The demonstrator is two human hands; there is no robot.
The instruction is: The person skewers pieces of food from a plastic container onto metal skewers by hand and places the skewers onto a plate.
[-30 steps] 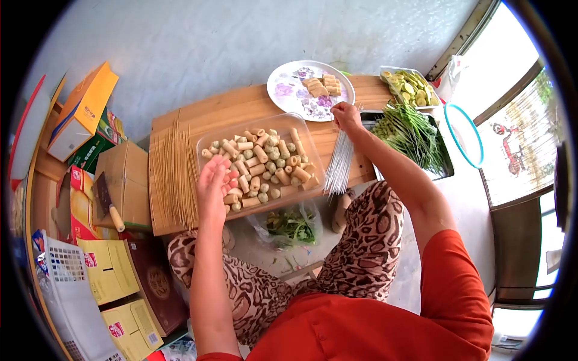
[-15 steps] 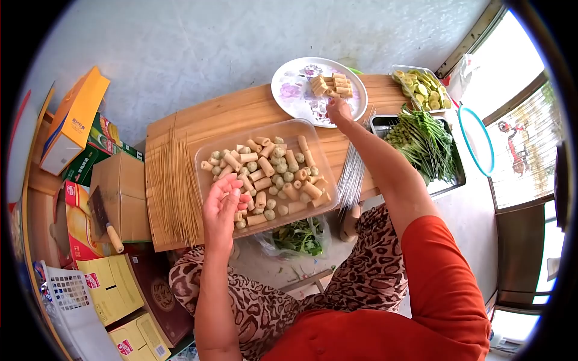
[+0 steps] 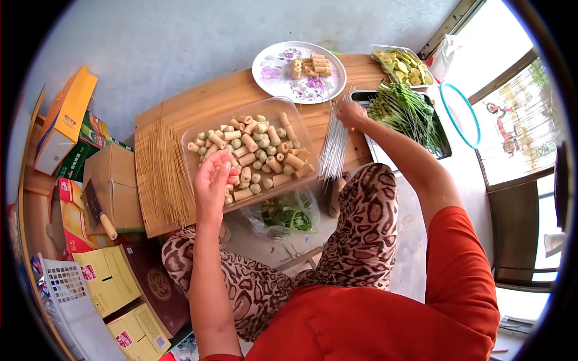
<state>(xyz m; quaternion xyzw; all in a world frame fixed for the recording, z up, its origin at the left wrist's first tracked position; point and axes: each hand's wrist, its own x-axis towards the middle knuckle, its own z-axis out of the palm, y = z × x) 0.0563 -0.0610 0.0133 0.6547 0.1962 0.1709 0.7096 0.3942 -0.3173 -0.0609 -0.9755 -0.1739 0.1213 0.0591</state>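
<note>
Over the near left part of a clear plastic tray [image 3: 191, 139] I see my left hand [image 3: 215, 180], palm up with curled fingers; whether it holds anything small is unclear. Tan tube-shaped pieces [image 3: 248, 142] and greenish balls [image 3: 264, 142] fill the tray. My right hand [image 3: 351, 114] is closed at the upper end of a bundle of thin metal skewers [image 3: 333, 150], and what is between its fingers is too small to make out. Behind it, a white floral plate [image 3: 274, 73] holds a small stack of tan pieces [image 3: 315, 65].
Wooden sticks [image 3: 162, 174] lie at the table's left. A metal tray [image 3: 444, 139] with green vegetables [image 3: 406, 114] and a container of sliced vegetables [image 3: 404, 66] are at the right. A knife [image 3: 99, 210] rests by cardboard boxes [image 3: 114, 180]. A bag of greens [image 3: 286, 213] sits below the table.
My right hand has moved from the plate's near edge to the skewers' upper end. Another piece lies at the left of the stack than a second ago. My left hand stays over the tray.
</note>
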